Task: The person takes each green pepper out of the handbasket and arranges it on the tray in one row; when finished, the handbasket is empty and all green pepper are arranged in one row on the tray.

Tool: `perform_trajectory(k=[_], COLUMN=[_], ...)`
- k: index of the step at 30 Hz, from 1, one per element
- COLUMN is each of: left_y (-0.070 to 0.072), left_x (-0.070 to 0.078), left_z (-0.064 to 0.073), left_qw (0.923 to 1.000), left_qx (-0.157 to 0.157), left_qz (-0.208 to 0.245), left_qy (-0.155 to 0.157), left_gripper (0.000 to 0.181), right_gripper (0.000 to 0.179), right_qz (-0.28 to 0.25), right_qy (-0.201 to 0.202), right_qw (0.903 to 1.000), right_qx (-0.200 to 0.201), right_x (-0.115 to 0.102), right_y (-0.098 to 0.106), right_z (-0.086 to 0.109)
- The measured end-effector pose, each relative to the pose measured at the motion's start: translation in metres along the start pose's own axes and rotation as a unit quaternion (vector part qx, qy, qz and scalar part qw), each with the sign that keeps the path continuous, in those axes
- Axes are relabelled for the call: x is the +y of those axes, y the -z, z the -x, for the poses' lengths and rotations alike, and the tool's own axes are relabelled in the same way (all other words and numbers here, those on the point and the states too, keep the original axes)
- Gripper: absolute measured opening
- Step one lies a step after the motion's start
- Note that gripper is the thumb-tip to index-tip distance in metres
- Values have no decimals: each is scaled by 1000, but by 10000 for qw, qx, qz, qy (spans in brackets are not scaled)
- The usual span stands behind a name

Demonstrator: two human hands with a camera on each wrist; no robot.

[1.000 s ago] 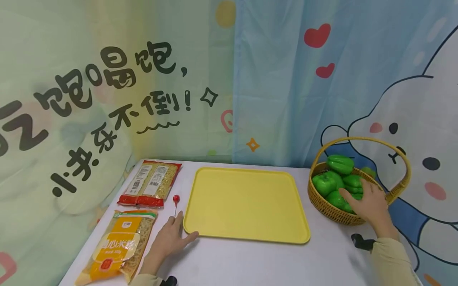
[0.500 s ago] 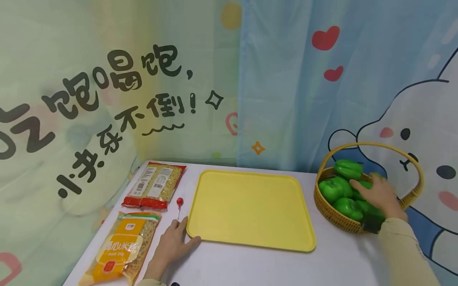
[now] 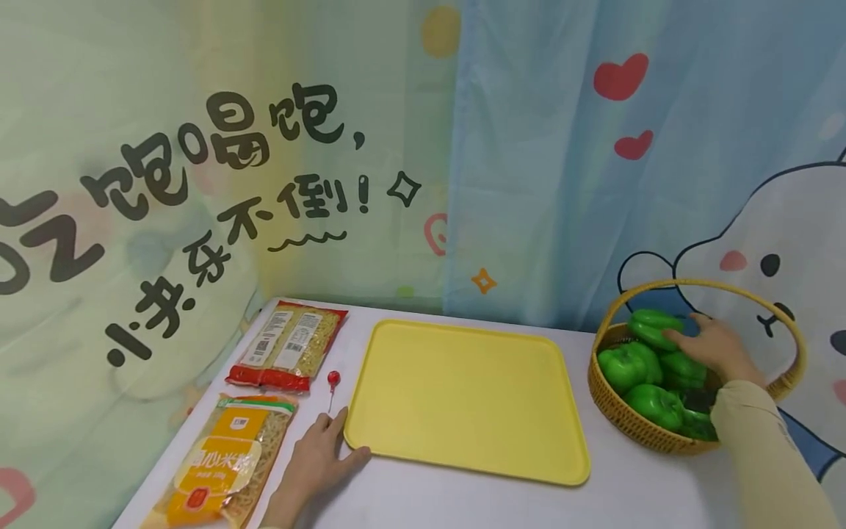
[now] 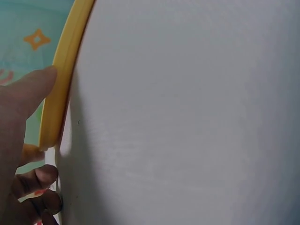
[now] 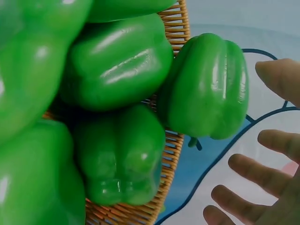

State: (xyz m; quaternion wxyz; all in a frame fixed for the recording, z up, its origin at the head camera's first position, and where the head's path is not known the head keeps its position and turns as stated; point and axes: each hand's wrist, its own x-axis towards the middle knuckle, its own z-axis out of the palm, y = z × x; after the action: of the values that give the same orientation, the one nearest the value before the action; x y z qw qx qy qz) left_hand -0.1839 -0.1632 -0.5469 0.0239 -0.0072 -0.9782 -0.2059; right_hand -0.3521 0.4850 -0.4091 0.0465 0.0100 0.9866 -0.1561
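A wicker basket (image 3: 628,420) with a tall handle holds several green bell peppers (image 3: 653,405). My right hand (image 3: 714,347) reaches in under the handle, its thumb right at the topmost pepper (image 3: 651,328). In the right wrist view its spread fingers (image 5: 255,173) stand beside a bell pepper (image 5: 206,86) that leans over the basket's rim. A yellow rectangular tray (image 3: 465,397) lies in the middle of the table. At its near left corner rests my left hand (image 3: 319,455), thumb along the front edge and fingers by the left side. The left wrist view shows that thumb (image 4: 40,84) touching the tray's rim.
Left of the tray lie a red-ended clear packet (image 3: 291,349) and an orange noodle packet (image 3: 228,463). Between them and the tray is a red lollipop (image 3: 333,378). Printed curtains (image 3: 522,184) hang behind the white table (image 3: 463,507).
My right hand has moved farther back over the basket, from its near right side toward the topmost pepper. The left hand stays at the tray's corner. The head view has shifted slightly.
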Motion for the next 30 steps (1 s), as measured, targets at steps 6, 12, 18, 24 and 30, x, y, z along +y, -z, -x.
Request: perform_trajectory(k=[6, 12, 18, 24, 30], left_y=[-2, -3, -1, 0, -1], left_x=[-5, -6, -4, -3, -3], left_z=[2, 2, -1, -1, -2], left_qw=[10000, 9999, 9999, 9999, 9998], left_qx=[1, -7, -79, -144, -175], left_qz=[56, 97, 55, 31, 95], left_qy=[22, -45, -58, -22, 38], left_gripper=[91, 91, 91, 91, 92], right_gripper=[102, 90, 84, 84, 81], right_qz=[-156, -123, -334, -478, -610], right_qy=[-160, -21, -175, -187, 66], right_qw=[9985, 9999, 9992, 9984, 9965], right_qx=[-491, -109, 118, 241, 575], right_x=[1, 3, 3, 4, 5], right_y=[-9, -16, -16, -18, -18], right_z=[-14, -15, -7, -3, -2])
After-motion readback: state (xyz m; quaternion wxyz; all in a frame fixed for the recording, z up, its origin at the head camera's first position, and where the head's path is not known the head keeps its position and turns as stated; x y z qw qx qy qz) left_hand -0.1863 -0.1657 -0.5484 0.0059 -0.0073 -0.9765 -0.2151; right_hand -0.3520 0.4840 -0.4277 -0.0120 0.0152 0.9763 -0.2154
